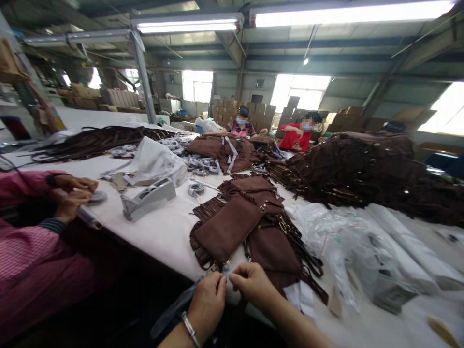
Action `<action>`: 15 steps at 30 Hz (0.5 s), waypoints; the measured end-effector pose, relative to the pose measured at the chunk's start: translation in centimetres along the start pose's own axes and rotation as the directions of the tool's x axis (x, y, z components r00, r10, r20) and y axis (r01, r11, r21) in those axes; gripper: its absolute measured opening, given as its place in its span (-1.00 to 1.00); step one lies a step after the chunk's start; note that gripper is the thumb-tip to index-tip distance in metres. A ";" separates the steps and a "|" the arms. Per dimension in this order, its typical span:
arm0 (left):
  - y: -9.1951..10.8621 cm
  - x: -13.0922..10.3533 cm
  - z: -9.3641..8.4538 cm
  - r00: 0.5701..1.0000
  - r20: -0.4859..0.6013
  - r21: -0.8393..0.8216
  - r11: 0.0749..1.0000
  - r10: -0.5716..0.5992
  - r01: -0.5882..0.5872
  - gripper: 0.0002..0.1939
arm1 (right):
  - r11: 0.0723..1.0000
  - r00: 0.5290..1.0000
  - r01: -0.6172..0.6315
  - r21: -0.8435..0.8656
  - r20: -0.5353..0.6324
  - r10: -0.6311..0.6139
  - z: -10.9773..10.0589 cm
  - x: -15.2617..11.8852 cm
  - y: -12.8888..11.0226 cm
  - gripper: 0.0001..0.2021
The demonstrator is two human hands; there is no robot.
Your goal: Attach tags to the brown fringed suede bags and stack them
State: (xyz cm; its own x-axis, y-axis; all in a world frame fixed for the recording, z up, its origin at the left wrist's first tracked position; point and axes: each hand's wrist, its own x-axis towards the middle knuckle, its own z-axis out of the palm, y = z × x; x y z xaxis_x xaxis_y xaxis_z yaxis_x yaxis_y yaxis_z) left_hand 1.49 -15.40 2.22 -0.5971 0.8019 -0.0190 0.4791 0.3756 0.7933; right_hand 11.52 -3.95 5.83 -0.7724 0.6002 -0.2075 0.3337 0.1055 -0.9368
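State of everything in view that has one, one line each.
Left hand: pinching plastic wrap
Right hand: fingers bunched at the wrap, grip unclear
Front brown bag: flat, atop others
Tape dispenser: standing on table
Strap bundle: coiled
Clear plastic bags: crumpled
White rolls: rolled up, lying down
Ceiling lights: on

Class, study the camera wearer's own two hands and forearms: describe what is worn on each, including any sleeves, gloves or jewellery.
The left hand is ungloved, with a narrow, rounded silver-coloured metal bangle at the wrist. The right hand is also ungloved, and its wrist shows no bangle. No sleeve shows on either forearm within view.
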 end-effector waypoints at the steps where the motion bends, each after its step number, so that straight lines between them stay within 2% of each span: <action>1: -0.2 -0.1 0.0 1.000 -0.010 0.002 1.000 0.026 -0.026 -0.72 | 1.000 1.000 -0.013 -0.024 -0.004 0.013 0.4 0.5 0.0 -0.84; 7: -0.9 -0.5 0.2 0.988 -0.047 0.094 0.985 0.148 -0.143 -0.71 | 0.977 0.993 -0.120 -0.177 -0.038 0.115 0.9 2.0 0.6 -0.85; 10: -1.3 -0.5 0.2 0.982 -0.055 0.142 0.975 0.181 -0.172 -0.70 | 0.958 0.992 -0.128 -0.256 -0.050 0.120 0.9 2.4 0.7 -0.82; 15: -1.5 -0.6 0.2 0.984 -0.081 0.154 0.977 0.160 -0.147 -0.70 | 0.921 0.989 -0.146 -0.362 -0.087 0.122 1.4 2.7 0.4 -0.76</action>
State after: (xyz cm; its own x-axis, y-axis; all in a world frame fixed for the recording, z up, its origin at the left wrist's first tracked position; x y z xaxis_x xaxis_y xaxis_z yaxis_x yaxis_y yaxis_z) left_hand 1.26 -16.36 0.88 -0.5626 0.8115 0.1578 0.6548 0.3208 0.6844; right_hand 8.85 -3.37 4.52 -0.6760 0.6752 -0.2952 0.6152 0.2965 -0.7305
